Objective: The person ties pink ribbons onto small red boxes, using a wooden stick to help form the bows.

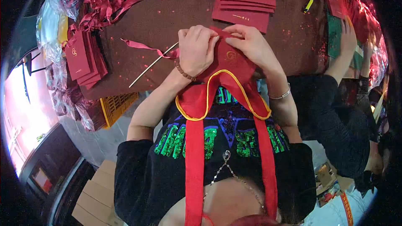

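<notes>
Both my hands meet at the top edge of a red paper bag (232, 58) with a gold emblem, close to the table's near edge. My left hand (196, 49) is closed, its thumb and fingers pinching the bag's upper left side. My right hand (251, 46) pinches the top right of the same bag with bent fingers. A dark red ribbon (144, 46) runs across the table to my left hand, where its end is hidden. Just beside that hand lies a thin pale stick (151, 67), slanting across the cloth.
Stacked red bags (245, 0) lie ahead, and more red bags (86, 60) stand at the left. A heap of ribbons (111, 0) fills the far left. A yellow marker (309, 5) lies right. Another person's hand (346, 37) touches items at the right edge.
</notes>
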A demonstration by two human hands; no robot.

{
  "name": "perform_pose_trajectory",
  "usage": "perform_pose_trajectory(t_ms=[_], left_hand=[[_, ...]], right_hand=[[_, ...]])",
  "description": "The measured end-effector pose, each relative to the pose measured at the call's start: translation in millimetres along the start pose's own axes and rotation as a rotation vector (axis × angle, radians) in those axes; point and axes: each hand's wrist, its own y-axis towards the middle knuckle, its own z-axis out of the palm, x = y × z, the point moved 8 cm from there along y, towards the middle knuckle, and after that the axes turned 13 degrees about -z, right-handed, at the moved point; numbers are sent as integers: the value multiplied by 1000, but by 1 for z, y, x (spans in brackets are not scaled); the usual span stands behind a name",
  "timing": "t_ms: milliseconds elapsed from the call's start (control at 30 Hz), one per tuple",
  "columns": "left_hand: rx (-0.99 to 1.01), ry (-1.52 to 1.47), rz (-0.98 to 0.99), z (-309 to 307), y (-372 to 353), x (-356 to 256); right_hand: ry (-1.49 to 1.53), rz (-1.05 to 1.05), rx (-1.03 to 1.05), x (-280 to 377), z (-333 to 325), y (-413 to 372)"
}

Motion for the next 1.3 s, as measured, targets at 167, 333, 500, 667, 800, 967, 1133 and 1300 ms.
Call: perform_pose_trajectory(t_ms=[167,333,500,667,800,967,1133,1300], left_hand=[[7,29,33,-2,0,-7],[27,50,66,2,-1,-4],[115,-41,-81,8,-2,11],[45,-3,-74,6,-2,5],[22,62,-9,4,-2,-3],[96,-7,-84,4,-1,9],[133,-98,-218,7,1,18],[34,-7,-82,0,1,-2]], right_hand=[[45,68,22,0,3,-3],[144,104,14,-2,6,-7],[148,92,-4,-2,4,-8],[130,76,3,0,2,-6],[146,111,-1,-5,3,-7],[84,1,35,14,2,-11],[-65,6,31,16,-4,-10],[-47,-2,87,3,3,-6]])
